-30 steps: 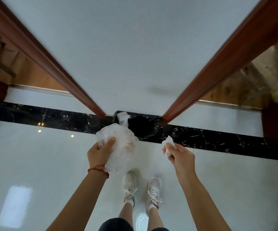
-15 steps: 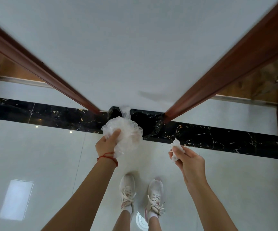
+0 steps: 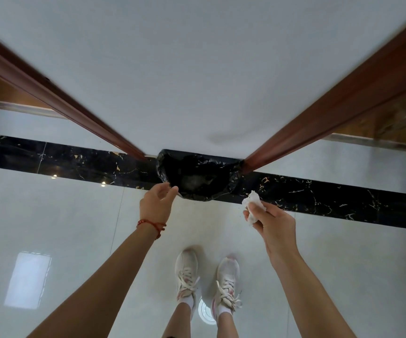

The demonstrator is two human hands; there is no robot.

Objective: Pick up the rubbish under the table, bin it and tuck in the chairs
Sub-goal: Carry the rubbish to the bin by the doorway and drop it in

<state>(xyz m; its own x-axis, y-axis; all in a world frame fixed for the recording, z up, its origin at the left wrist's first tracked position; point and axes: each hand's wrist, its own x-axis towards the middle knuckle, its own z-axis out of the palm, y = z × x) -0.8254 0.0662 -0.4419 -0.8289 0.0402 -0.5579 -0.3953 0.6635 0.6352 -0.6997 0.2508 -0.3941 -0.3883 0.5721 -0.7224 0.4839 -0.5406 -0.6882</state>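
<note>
The person is standing on the pale floor (image 3: 50, 215), white shoes (image 3: 187, 272) pointing toward a bin lined with a black bag (image 3: 197, 176) that sits against the wall between two brown door frames (image 3: 319, 123). The right hand (image 3: 274, 224) is pinching a crumpled white tissue (image 3: 253, 206) between thumb and fingers (image 3: 255, 211), holding it just to the right of the bin's rim and short of its mouth. The left hand (image 3: 157, 203) is hanging beside the near-left edge of the bag with its fingers loosely spread and holding nothing.

Binning looks to be the step in hand, and only this tissue seems left to drop. To do it well, the right hand should be carrying the tissue over the middle of the dark opening before letting go, since a light scrap released at the rim may be drifting onto the floor. The free left hand could be steadying the bag's edge. Table and chairs are out of view, so tucking in is yet to come.
</note>
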